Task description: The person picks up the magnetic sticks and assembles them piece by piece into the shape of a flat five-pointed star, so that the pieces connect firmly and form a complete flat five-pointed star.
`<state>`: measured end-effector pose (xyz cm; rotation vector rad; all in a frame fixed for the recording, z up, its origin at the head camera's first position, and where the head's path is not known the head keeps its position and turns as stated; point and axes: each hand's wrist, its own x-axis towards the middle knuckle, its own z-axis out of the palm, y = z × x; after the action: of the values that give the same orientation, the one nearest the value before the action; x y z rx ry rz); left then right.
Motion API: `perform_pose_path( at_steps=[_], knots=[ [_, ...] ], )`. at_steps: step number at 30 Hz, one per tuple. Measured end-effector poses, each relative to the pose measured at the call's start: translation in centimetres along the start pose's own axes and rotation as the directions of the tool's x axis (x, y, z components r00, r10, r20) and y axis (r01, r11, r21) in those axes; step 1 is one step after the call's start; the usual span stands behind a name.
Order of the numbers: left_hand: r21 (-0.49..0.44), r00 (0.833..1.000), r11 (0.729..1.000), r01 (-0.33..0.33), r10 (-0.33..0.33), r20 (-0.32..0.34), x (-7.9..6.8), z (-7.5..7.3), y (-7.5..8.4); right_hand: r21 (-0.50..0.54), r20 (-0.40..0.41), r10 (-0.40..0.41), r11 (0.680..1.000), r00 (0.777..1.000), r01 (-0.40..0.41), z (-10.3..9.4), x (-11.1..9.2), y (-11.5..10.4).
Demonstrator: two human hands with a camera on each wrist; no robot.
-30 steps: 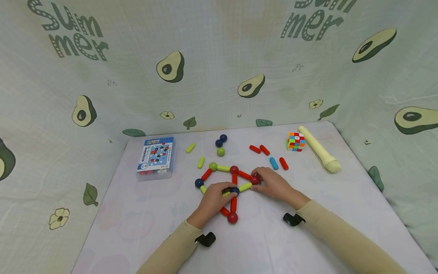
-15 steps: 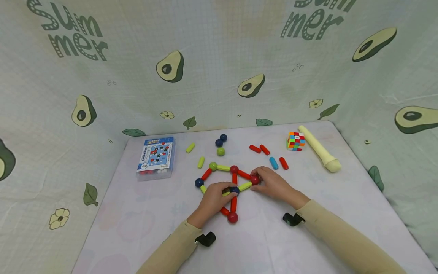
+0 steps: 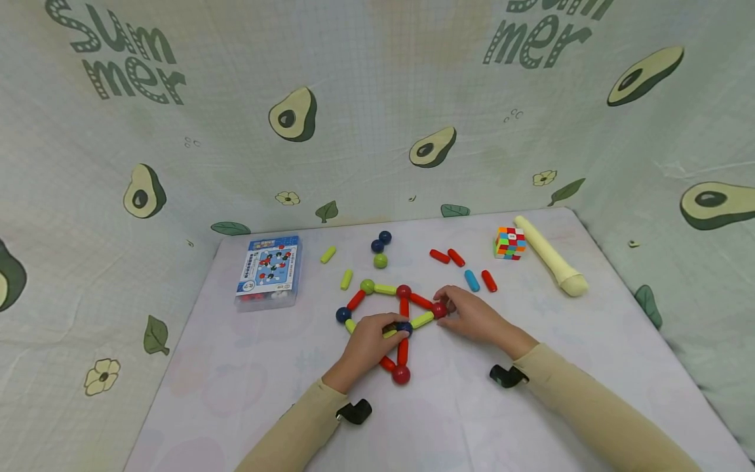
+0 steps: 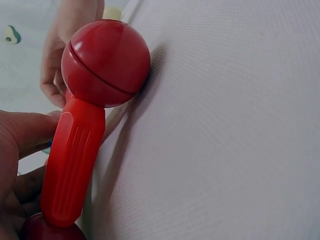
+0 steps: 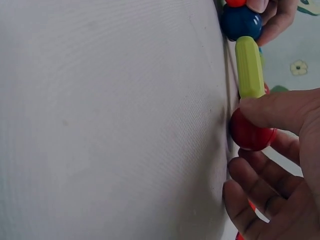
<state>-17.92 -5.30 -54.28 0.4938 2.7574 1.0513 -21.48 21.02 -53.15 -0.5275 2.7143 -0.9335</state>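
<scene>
A flat frame of magnetic-looking rods and balls lies on the table in front of me. My left hand (image 3: 367, 342) pinches a dark blue ball (image 3: 404, 328) in its middle and covers part of the rods beneath. At the frame's right corner, my right hand (image 3: 472, 316) holds a red ball (image 3: 439, 310) between thumb and fingers. From that ball a lime rod (image 5: 249, 67) runs to the blue ball, and a red rod (image 3: 421, 301) runs to another red ball (image 3: 404, 292). Near the left wrist, a red rod (image 4: 72, 160) joins the front red ball (image 4: 107, 62).
Behind the frame lie dark blue balls (image 3: 377, 246), a green ball (image 3: 380, 261), loose lime rods (image 3: 346, 280), several red rods (image 3: 489, 281) and a blue rod (image 3: 472, 281). A boxed set (image 3: 269, 273) stands left; a puzzle cube (image 3: 510, 244) and a pale yellow club-shaped object (image 3: 551, 257) lie right.
My right hand has shifted very slightly, its thumb moving a little away from the lime rod's end. The left hand and the frame look the same.
</scene>
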Motion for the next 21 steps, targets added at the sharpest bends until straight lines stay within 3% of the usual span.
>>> perform_pose_path(
  at_steps=[8, 15, 21],
  knots=[
    [0.017, 1.0, 1.0, 0.009, -0.009, 0.003, 0.0, 0.0, 0.2, 0.014, 0.004, -0.023, 1.0, 1.0, 0.023, -0.3, -0.1, 0.1],
    [0.168, 0.999, 0.985, 0.041, -0.036, -0.033, -0.3, -0.1, 1.0, 0.004, 0.021, -0.006, 1.0, 1.0, 0.006, -0.5, -0.4, -0.1],
    [0.216, 0.996, 0.973, 0.084, -0.076, -0.045, -0.3, 0.1, 1.9, 0.017, 0.031, 0.023, 1.0, 0.999, -0.023, -0.8, -0.8, 0.0]
  ],
)
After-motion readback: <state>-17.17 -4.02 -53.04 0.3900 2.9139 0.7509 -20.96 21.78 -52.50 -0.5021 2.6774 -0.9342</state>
